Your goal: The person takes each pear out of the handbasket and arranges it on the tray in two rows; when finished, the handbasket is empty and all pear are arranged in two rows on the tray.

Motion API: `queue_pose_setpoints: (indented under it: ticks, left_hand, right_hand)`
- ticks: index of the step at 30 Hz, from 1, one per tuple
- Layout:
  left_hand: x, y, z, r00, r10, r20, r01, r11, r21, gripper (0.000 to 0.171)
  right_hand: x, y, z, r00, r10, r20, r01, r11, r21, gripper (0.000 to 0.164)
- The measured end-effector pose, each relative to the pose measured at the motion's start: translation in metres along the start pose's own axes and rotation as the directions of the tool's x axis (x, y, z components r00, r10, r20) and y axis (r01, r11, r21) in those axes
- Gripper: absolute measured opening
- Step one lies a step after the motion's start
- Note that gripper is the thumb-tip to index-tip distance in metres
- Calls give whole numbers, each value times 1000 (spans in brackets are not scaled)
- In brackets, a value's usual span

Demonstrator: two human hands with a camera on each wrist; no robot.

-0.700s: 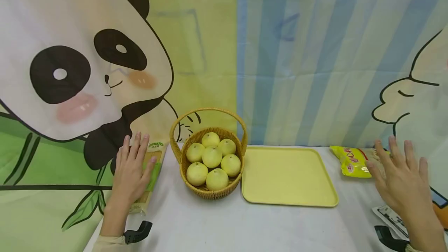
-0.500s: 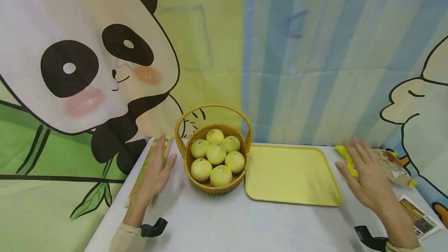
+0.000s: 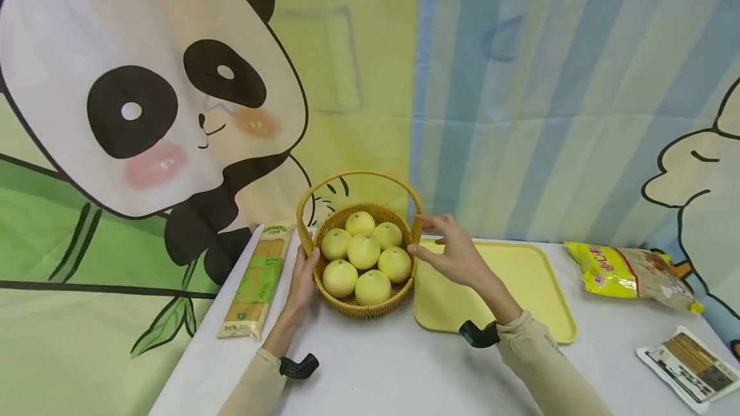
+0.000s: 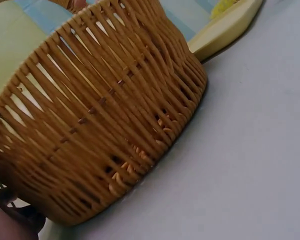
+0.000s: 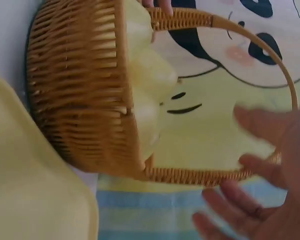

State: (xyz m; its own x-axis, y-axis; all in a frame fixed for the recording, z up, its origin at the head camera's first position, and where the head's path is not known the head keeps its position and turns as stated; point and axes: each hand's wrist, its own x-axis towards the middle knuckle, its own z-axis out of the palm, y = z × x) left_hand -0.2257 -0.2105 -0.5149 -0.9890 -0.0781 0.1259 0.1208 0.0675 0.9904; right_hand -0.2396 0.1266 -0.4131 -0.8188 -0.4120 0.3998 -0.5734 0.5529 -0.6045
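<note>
The left hand lay against the left side of the upright wicker basket, thumb at the rim; I couldn't tell whether it gripped. The right hand, fingers loosely spread, was by the foot of the handle, which arched left to right. The yellow tray sat just right; white tabletop stretched in front.

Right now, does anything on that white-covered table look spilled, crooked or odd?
Nothing stands out. The round woven tan basket sits upright, its round pale-yellow fruits inside, and the rectangular yellow tray lies flat. Even the slanted, flat, white-edged packet at right shows no spill.
</note>
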Motion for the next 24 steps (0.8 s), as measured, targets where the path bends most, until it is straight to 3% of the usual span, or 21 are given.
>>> queue_pose_setpoints:
  ticks: [3, 5, 7, 9, 13, 18, 24]
  left_hand:
    - [7, -8, 7, 999, -5, -42, 2, 998, -58, 68]
    - [9, -12, 9, 998, -6, -66, 1, 997, -83, 64]
    - [11, -16, 10, 997, 2, -78, -10, 995, -99, 62]
    - [12, -18, 10, 996, 5, -87, -14, 994, -105, 62]
    - [9, -22, 9, 997, 23, -79, -32, 994, -105, 64]
    - [10, -24, 9, 998, 38, -57, -45, 990, -131, 65]
    - [9, -23, 8, 998, 28, -52, -36, 987, -156, 66]
  right_hand:
    - [2, -13, 8, 996, 41, -80, -53, 987, -153, 53]
    - [4, -21, 15, 996, 29, -84, -44, 982, -184, 50]
    - [8, -27, 21, 1000, -2, -31, -2, 992, -124, 50]
    - [16, -28, 28, 997, -45, 66, 45, 999, -2, 55]
    - [41, -22, 41, 970, -54, 236, 1, 975, 220, 68]
    - [67, -12, 56, 955, 10, 297, -104, 948, 300, 79]
    - [85, -5, 71, 927, 36, 373, -150, 948, 281, 88]
